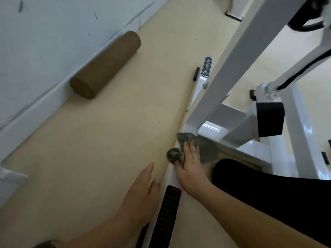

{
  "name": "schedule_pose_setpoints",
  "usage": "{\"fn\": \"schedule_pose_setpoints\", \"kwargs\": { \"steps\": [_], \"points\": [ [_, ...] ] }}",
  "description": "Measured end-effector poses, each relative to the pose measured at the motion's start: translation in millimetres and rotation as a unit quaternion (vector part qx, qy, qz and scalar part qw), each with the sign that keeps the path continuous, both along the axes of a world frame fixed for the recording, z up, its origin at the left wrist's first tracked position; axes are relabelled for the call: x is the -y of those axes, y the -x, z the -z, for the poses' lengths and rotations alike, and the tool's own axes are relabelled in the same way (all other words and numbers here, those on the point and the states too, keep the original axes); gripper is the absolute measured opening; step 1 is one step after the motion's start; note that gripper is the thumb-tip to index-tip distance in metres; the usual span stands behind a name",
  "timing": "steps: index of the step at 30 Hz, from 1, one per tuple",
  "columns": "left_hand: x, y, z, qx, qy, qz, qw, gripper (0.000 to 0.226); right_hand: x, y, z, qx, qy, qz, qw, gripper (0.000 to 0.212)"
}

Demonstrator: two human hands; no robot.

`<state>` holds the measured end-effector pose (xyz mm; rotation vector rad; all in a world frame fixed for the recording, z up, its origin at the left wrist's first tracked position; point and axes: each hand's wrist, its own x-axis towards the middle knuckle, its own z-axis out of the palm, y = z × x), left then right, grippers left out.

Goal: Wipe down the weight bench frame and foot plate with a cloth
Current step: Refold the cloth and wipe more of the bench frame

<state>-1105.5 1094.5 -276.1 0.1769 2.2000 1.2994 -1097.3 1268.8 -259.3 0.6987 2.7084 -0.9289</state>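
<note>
Fingers [192, 147] of the right hand [189, 163] lie nearly straight and spread, pressing the grey cloth [206, 149] flat against the low rail of the white frame [232, 68]. We see them curl round nothing; a bunched fold of the cloth sits just beside the thumb. The cloth covers the spot where a slanted post of the frame meets that rail, and part of it hangs over the rail's right side.

Just left of the frame, the left hand [141, 192] is flat with straight, relaxed fingers and holds nothing; we cannot tell whether it touches the floor [107, 140]. On the near end of the rail we see a long black label [168, 212], and at its far end a dark badge [206, 67]. A black pad [270, 119] sits on a cross member deeper inside the frame. A leg [268, 190] in black fabric lies right of the rail. Well left of the frame, a brown foam roller [105, 65] lies against the wall [44, 42].
</note>
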Motion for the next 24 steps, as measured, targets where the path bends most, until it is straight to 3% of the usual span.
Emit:
{"fn": "schedule_pose_setpoints", "kwargs": {
  "steps": [3,5,8,11,14,17,18,20,22,24],
  "points": [
    [-7.9,10.3,-16.5,0.006,-0.039,-0.031,0.999,0.052,1.0,11.3,-14.2,-0.033,0.0,-0.023,0.999,0.057],
    [-14.4,21.9,-31.9,0.048,-0.11,-0.078,0.99,0.045,17.5,-8.1,-30.3,-0.075,0.056,-0.067,0.993,0.05],
    [-26.9,31.6,-49.7,0.155,-0.222,-0.106,0.957,0.027,36.6,-30.5,-49.3,-0.105,0.152,-0.088,0.979,0.058],
    [-37.6,32.0,-60.5,0.27,-0.301,-0.105,0.908,0.032,37.0,-24.2,-67.2,-0.126,0.171,-0.031,0.977,0.061],
    [-44.3,40.9,-64.6,0.302,-0.288,-0.126,0.9,0.031,32.2,-9.5,-90.6,-0.038,0.233,-0.023,0.971,0.058],
    [-53.5,54.4,-60.7,0.256,-0.22,-0.138,0.931,0.028,18.0,2.2,-113.1,0.012,0.262,-0.02,0.965,0.046],
    [-57.3,58.6,-58.5,0.248,-0.203,-0.151,0.935,0.027,12.9,5.2,-120.8,-0.01,0.214,-0.035,0.976,0.04],
    [-64.5,68.2,-61.4,0.228,-0.184,-0.195,0.936,0.027,4.0,10.2,-134.8,-0.106,0.024,-0.063,0.992,0.036],
    [-68.3,81.2,-67.5,0.193,-0.161,-0.231,0.94,0.028,-3.5,17.9,-146.9,-0.211,-0.166,-0.108,0.957,0.037],
    [-74.9,98.8,-69.5,0.145,-0.137,-0.242,0.95,0.025,-14.7,29.1,-154.2,-0.252,-0.301,-0.169,0.904,0.041]
  ]
}}
